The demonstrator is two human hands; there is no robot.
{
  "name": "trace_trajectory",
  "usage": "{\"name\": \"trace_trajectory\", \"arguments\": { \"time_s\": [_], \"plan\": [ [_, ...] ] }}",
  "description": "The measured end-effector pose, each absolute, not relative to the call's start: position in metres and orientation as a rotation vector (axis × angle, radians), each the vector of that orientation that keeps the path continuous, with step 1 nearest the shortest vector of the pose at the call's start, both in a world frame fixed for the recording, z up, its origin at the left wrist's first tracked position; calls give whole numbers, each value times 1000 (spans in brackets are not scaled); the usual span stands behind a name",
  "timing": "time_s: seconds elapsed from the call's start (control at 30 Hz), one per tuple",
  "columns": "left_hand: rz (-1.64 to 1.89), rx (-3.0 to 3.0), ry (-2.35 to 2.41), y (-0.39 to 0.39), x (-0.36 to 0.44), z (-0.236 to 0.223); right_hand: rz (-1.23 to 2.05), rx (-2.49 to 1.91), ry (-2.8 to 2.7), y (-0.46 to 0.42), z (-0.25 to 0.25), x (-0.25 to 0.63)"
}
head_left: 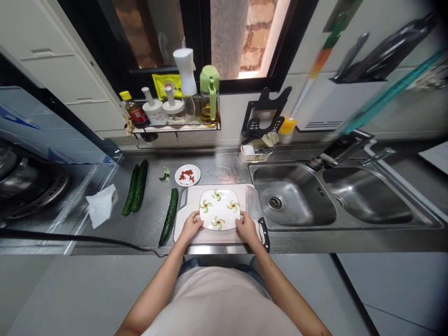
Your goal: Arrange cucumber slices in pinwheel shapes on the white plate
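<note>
Both hands hold a white squarish plate over a pale cutting board. My left hand is closed on its left edge, and my right hand pinches the right edge. Arranged on the plate are several pinwheel shapes of green cucumber slices with red centers. A knife with a black handle lies along the board's right side, its wide blade pointing away from me. To the left of the board rests a whole cucumber.
Two cucumbers and a crumpled white paper lie farther left. Behind the board sit a small white plate with red bits and some green scraps. A double sink is at right; a condiment rack hangs above.
</note>
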State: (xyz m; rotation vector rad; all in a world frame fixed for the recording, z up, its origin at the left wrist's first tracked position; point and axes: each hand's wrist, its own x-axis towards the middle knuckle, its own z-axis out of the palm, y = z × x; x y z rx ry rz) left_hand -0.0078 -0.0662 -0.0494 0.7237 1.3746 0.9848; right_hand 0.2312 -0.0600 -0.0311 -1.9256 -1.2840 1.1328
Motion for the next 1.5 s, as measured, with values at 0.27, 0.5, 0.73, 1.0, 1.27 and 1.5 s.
{"name": "trace_trajectory", "arguments": {
  "time_s": [0.27, 0.5, 0.73, 1.0, 1.27, 1.5],
  "plan": [
    [1013, 684, 1327, -63, -8, -32, 1292, -1724, -1009, -60, -30, 228],
    [1027, 728, 1251, -68, -15, 5, 1340, -1536, -986, -59, 5, 231],
    [990, 712, 1124, -81, -20, 43, 1381, -1380, -957, -66, 51, 231],
    [1050, 674, 1089, -96, -19, 63, 1396, -1366, -952, -77, 63, 231],
    [1025, 639, 1151, -99, -14, 53, 1562, -1402, -797, -77, 64, 223],
    [993, 633, 1090, -106, 0, 45, 1744, -1408, -398, -78, 55, 216]
  ]
}}
